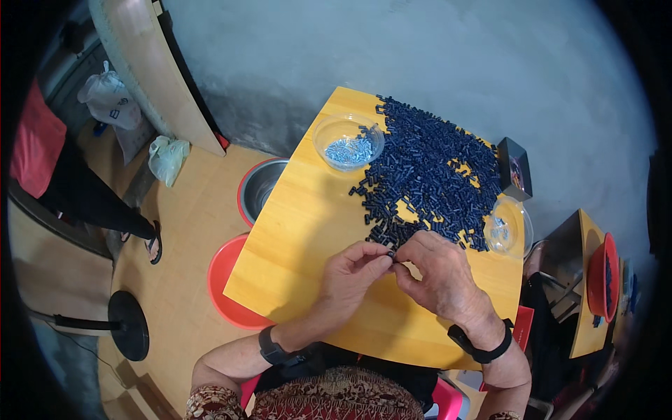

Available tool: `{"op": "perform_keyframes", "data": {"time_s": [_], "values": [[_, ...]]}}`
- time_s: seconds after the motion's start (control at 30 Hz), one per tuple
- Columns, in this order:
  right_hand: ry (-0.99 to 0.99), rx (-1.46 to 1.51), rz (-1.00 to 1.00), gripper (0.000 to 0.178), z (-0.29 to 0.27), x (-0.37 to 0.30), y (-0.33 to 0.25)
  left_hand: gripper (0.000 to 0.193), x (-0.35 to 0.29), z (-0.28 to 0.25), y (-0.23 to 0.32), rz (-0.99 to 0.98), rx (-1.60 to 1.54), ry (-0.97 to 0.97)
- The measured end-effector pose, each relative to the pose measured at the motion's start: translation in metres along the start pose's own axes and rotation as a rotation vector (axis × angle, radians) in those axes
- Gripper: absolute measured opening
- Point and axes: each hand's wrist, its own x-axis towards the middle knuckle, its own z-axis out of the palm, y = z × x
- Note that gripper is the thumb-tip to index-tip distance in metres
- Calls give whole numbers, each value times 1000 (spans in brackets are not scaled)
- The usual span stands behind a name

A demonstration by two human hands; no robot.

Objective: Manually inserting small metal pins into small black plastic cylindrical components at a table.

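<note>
My left hand pinches a small dark blue plastic piece between thumb and fingertips, just above the front of the yellow table. My right hand meets it there, thumb and fingers pinched together against the piece; whatever else lies in that grip is too small to make out. Right beyond both hands spreads a large heap of short dark blue plastic pieces. Small shiny metal parts lie in a clear round bowl at the table's far left. Another clear bowl with a few small parts stands at the right edge.
A black open box sits at the table's right edge. On the floor to the left are a red basin and a grey, red-rimmed basin. A person stands at far left. Another red basin rests at far right.
</note>
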Motion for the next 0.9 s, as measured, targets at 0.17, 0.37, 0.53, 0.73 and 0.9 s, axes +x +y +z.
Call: {"op": "perform_keyframes", "data": {"time_s": [0.17, 0.37, 0.53, 0.73, 0.9], "values": [[161, 22, 9, 18, -1, -21, -7, 16, -9, 12, -2, -18, -57, -56], [326, 217, 129, 17, 3, -47, -15, 17, -19, 25, -2, -35, -77, -93], [360, 478, 280, 14, 7, -63, -14, 18, -24, 33, -6, -75, -107, -102], [441, 535, 358, 14, 5, -81, -10, 18, -27, 39, -9, -183, -185, -123], [481, 540, 389, 15, 0, -85, -12, 18, -30, 44, -8, -197, -154, -145]]}}
